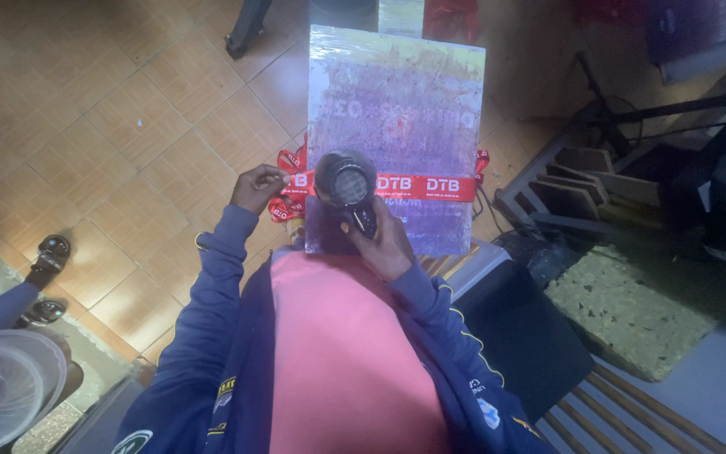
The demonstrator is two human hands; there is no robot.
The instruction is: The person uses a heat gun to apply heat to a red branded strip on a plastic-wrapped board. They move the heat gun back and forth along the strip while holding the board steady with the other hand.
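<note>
Head view: the right hand (386, 241) is clamped on a black hair dryer (345, 182), its round back facing the camera above a red ribbon (430, 185) lying across a purple printing board (405, 109). The left hand (258, 187) pinches the ribbon's bunched end. Judging by this, holding the ribbon taut and flat suits even heating

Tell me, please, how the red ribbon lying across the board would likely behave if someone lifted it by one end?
The red ribbon would probably hang limp: beside the left hand it already bunches into soft loops. It looks thin and flat, so likely very light. Lying loosely across the board, it would probably slide off easily rather than drag the board.
</note>
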